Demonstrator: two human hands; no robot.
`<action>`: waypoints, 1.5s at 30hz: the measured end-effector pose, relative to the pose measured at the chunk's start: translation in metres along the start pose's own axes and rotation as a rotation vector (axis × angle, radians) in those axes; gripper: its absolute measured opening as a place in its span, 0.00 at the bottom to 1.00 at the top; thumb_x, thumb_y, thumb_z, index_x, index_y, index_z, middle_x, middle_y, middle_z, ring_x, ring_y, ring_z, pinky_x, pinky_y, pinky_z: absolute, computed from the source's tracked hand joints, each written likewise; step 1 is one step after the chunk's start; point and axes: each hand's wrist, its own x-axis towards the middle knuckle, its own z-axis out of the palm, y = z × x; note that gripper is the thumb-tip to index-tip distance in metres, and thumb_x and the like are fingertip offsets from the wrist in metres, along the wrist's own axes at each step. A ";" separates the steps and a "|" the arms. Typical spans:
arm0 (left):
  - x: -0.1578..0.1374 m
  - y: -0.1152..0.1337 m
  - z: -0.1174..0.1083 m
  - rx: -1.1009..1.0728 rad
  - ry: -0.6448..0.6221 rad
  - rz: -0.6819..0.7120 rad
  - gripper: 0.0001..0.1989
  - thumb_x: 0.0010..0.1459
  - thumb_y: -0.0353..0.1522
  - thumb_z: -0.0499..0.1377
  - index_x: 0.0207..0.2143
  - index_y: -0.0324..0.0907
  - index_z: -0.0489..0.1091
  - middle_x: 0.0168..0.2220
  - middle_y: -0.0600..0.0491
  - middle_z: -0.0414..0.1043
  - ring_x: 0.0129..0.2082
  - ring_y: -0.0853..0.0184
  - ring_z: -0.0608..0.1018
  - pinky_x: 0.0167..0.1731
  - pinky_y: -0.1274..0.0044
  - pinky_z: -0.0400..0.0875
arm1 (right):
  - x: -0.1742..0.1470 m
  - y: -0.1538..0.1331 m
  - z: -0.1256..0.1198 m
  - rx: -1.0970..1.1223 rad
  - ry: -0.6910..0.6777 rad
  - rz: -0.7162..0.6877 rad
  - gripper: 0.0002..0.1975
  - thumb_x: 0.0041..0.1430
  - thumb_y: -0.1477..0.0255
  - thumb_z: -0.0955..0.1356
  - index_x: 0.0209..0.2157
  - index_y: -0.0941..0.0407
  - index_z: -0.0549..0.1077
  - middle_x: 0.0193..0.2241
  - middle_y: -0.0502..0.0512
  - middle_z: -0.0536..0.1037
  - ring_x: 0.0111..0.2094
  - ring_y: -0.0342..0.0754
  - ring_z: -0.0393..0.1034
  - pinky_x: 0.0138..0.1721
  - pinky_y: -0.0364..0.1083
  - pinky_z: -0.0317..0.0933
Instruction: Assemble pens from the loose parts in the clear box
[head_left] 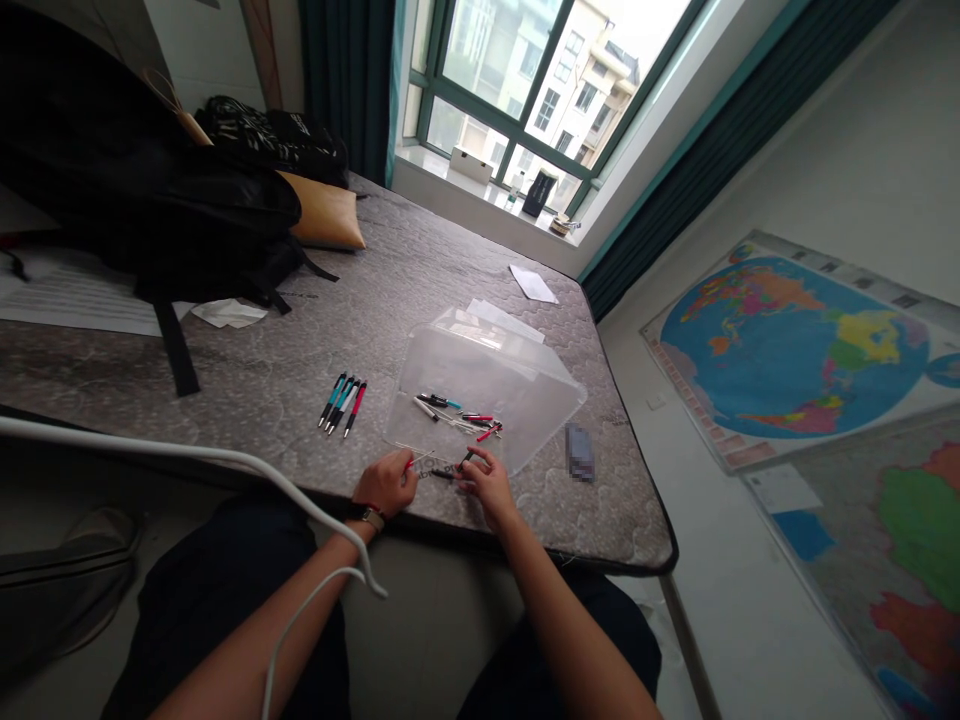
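Note:
My left hand (386, 482) is closed round a red pen barrel (409, 463), with a thin rod, apparently a refill, pointing out to the right. Between the thumb and fingers of my right hand (489, 485) is a small black pen part (466, 461). Just below, near the mattress edge, lies another black pen piece (444, 474). Beyond both hands, a translucent plastic bin (487, 365) rests on its side, with loose pen parts (461, 420) in white, black, red and blue in it. Several assembled pens (343, 404) lie in a row to the left.
Everything lies on a grey quilted mattress (300, 330). A black backpack (217, 200) and a tan pouch (328, 212) are at the back left. A blurred grey object (579, 453) sits right of the bin. A white cable (187, 440) crosses in front at left. Papers (533, 284) lie farther back.

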 end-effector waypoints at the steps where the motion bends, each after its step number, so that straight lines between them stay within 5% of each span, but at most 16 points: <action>1: 0.000 0.000 0.000 -0.004 0.001 -0.007 0.06 0.57 0.31 0.49 0.33 0.44 0.66 0.28 0.51 0.70 0.30 0.63 0.73 0.31 0.74 0.61 | 0.003 0.001 -0.002 -0.046 0.001 -0.007 0.25 0.48 0.63 0.72 0.48 0.56 0.69 0.32 0.55 0.79 0.32 0.49 0.77 0.27 0.43 0.69; 4: 0.000 0.001 -0.001 -0.016 0.004 -0.021 0.07 0.59 0.32 0.49 0.35 0.44 0.66 0.28 0.51 0.70 0.30 0.63 0.73 0.31 0.75 0.61 | 0.015 0.001 -0.004 -0.327 0.063 -0.091 0.19 0.52 0.62 0.69 0.42 0.58 0.72 0.31 0.56 0.79 0.30 0.49 0.76 0.26 0.44 0.67; 8: 0.000 0.002 -0.001 -0.009 -0.005 -0.033 0.07 0.59 0.33 0.49 0.36 0.44 0.66 0.28 0.52 0.70 0.30 0.64 0.73 0.30 0.75 0.61 | 0.040 -0.010 -0.004 -0.857 0.195 -0.266 0.11 0.55 0.69 0.66 0.39 0.58 0.76 0.31 0.55 0.79 0.32 0.48 0.74 0.38 0.45 0.66; 11: 0.000 0.002 -0.001 -0.008 -0.008 -0.027 0.08 0.59 0.33 0.49 0.36 0.43 0.67 0.29 0.51 0.71 0.30 0.64 0.73 0.30 0.75 0.61 | 0.058 -0.022 -0.004 -1.077 0.156 -0.241 0.11 0.55 0.74 0.66 0.39 0.58 0.77 0.31 0.55 0.79 0.34 0.48 0.73 0.41 0.44 0.63; 19: 0.001 0.002 -0.002 -0.010 -0.009 -0.007 0.07 0.59 0.32 0.49 0.34 0.44 0.66 0.29 0.51 0.70 0.31 0.63 0.73 0.32 0.75 0.62 | 0.085 -0.035 0.005 -1.394 0.076 -0.272 0.10 0.57 0.70 0.68 0.41 0.56 0.75 0.44 0.59 0.76 0.46 0.50 0.70 0.47 0.44 0.60; 28: 0.001 0.003 -0.003 0.021 -0.018 -0.002 0.07 0.59 0.33 0.49 0.33 0.44 0.65 0.28 0.51 0.70 0.31 0.63 0.73 0.31 0.75 0.61 | 0.105 -0.046 0.021 -1.643 -0.126 -0.217 0.12 0.61 0.75 0.63 0.42 0.58 0.77 0.45 0.66 0.76 0.45 0.54 0.73 0.42 0.46 0.63; 34: 0.001 0.004 -0.004 0.023 0.002 0.016 0.07 0.60 0.33 0.49 0.31 0.44 0.65 0.27 0.51 0.70 0.30 0.63 0.72 0.30 0.74 0.60 | 0.119 -0.056 0.030 -1.657 -0.258 -0.213 0.10 0.50 0.81 0.69 0.35 0.59 0.79 0.41 0.67 0.79 0.42 0.55 0.75 0.42 0.45 0.64; 39: 0.001 0.003 -0.004 0.019 0.001 0.005 0.08 0.60 0.32 0.48 0.32 0.44 0.65 0.28 0.51 0.70 0.31 0.63 0.73 0.31 0.75 0.61 | 0.116 -0.061 0.027 -1.592 -0.213 -0.274 0.12 0.52 0.79 0.68 0.39 0.59 0.78 0.43 0.64 0.79 0.44 0.52 0.73 0.43 0.44 0.63; 45: 0.001 0.003 -0.003 0.007 -0.001 0.003 0.07 0.60 0.33 0.49 0.31 0.44 0.65 0.28 0.51 0.70 0.31 0.63 0.72 0.31 0.74 0.60 | 0.081 -0.039 -0.012 -0.909 0.016 -0.239 0.09 0.56 0.72 0.65 0.36 0.58 0.77 0.29 0.53 0.79 0.29 0.46 0.72 0.32 0.44 0.66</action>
